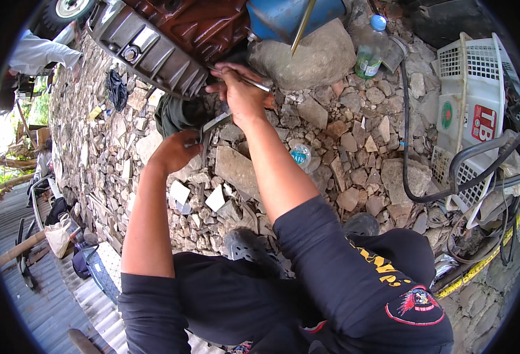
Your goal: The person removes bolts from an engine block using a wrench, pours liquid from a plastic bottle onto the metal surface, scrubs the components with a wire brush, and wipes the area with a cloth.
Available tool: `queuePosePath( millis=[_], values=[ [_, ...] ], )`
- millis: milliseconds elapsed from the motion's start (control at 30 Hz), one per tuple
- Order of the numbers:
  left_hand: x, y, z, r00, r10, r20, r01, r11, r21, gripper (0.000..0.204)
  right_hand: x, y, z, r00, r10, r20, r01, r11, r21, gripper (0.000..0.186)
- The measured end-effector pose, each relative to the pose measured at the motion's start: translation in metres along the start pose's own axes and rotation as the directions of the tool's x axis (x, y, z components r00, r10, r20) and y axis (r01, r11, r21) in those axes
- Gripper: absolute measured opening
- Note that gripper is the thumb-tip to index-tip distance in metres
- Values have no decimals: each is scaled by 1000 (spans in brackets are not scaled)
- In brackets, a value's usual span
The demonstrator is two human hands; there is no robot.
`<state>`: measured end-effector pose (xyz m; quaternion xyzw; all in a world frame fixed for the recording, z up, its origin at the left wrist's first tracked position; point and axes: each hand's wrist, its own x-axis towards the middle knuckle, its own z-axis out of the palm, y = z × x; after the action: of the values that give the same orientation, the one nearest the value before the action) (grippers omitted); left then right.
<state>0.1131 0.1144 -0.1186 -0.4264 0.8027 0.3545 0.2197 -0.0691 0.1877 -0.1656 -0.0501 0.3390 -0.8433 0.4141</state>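
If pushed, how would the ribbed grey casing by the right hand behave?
The ribbed casing is probably stiff, given its raised ribs; likely heavy, looking like bulky metal; and possibly hard to shift, adjoining the reddish-brown housing.

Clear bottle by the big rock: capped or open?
Capped: a blue cap sits on the neck of the clear bottle.

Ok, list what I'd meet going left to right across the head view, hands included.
Another person's pale sleeve, black bundle, left hand, right hand, clear plastic container, blue-capped bottle, white plastic crate.
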Motion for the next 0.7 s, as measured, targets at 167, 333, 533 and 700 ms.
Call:
queuePosePath(
  millis=[167,333,533,700],
  values=[
    [-3,-6,0,1000,-3,-14,3,1000,-6,47,2,-8,1,990,-142,12,142,975,-171,17],
    [-5,4,1,999,1,-36,0,1000,21,46,10,-7,-4,975,-215,62,223,900,-376,19],
    [-12,14,-3,999,-6,-37,10,994,111,51,6,-19,7,960,-271,73,271,827,-493,19],
    [-19,8,-5,998,-16,-66,24,992,120,52,5,-15,25,954,-295,46,274,806,-524,18]
  ],
)
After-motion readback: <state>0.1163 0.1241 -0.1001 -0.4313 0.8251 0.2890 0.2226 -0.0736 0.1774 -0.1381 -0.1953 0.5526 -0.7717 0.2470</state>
